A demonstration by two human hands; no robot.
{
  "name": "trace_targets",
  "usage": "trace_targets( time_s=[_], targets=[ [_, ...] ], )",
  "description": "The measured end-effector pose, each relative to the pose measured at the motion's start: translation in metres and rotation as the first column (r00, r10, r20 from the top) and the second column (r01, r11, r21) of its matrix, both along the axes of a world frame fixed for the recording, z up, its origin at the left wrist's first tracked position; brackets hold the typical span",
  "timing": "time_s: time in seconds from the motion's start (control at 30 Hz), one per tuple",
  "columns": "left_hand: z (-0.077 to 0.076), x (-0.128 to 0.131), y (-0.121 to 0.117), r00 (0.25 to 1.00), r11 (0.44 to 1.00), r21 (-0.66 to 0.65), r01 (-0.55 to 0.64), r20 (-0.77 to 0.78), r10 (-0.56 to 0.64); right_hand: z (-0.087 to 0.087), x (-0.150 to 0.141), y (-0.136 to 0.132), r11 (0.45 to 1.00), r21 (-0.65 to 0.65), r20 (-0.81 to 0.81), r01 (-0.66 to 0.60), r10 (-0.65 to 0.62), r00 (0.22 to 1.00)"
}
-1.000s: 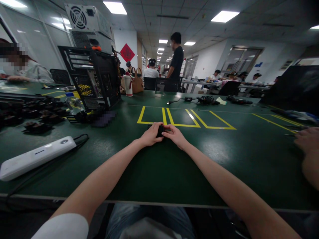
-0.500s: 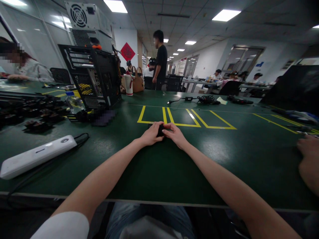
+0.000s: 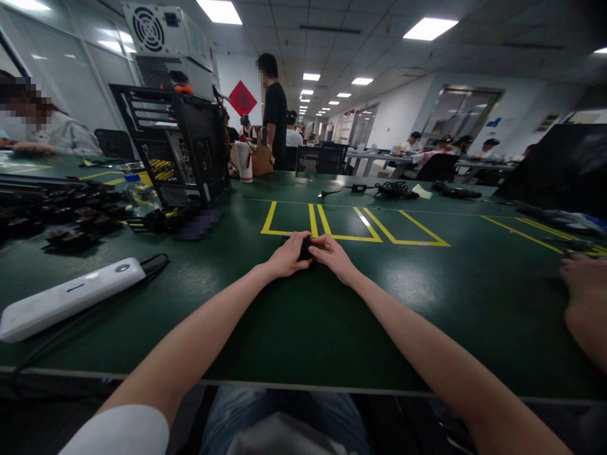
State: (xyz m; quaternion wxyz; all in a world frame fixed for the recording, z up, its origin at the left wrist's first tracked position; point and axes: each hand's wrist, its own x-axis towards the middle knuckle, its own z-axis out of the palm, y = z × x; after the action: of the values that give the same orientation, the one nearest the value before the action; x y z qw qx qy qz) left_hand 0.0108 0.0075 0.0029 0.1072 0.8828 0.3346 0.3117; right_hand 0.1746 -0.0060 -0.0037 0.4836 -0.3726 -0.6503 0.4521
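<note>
A small black object [image 3: 304,250] sits between my hands on the green table [image 3: 303,335], just short of the yellow tape outlines. My left hand [image 3: 287,255] is curled round its left side, thumb nearer to me and fingers over the top. From the right, my right hand [image 3: 333,257] pinches the same object with thumb and fingertips. Most of it is covered by my fingers, so its exact kind does not show.
At left lie a white power-bank-like case [image 3: 76,297] with a cord and many black parts [image 3: 76,221]. Behind them stand an open computer case [image 3: 190,145] and a paper cup [image 3: 244,162]. Cables [image 3: 398,189] lie at the back. A co-worker's hand [image 3: 585,297] rests at right.
My hands and the black object look the same. A standing person in the background has moved left. The co-worker's hand at right has shifted slightly left.
</note>
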Motion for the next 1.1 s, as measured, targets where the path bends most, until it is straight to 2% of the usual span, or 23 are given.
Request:
trace_targets(
  time_s=[0.2,0.3,0.53,0.87,1.1],
  targets=[
    [-0.0029,0.0019,0.0026,1.0,1.0,0.027,0.002,0.026,-0.003,-0.0018,-0.0028,0.0036,0.999,-0.041,-0.025,0.034,-0.035,0.999],
    [-0.0038,0.002,0.0033,1.0,1.0,0.026,0.001,0.029,-0.001,-0.0025,-0.0021,0.0051,0.996,-0.085,-0.031,0.006,-0.008,0.999],
    [-0.0025,0.0007,0.0018,1.0,1.0,-0.002,-0.012,0.006,0.012,-0.0017,0.0013,0.0029,0.998,0.043,-0.034,-0.054,0.055,0.998],
    [-0.0008,0.0009,0.0008,1.0,1.0,0.004,-0.002,0.007,0.002,-0.0006,-0.0024,0.0016,1.0,0.02,-0.02,0.018,-0.018,1.0],
    [-0.0013,0.0014,0.0006,1.0,1.0,-0.016,-0.004,0.017,0.004,-0.002,-0.001,0.0022,1.0,-0.009,-0.021,-0.004,0.004,1.0]
  ],
)
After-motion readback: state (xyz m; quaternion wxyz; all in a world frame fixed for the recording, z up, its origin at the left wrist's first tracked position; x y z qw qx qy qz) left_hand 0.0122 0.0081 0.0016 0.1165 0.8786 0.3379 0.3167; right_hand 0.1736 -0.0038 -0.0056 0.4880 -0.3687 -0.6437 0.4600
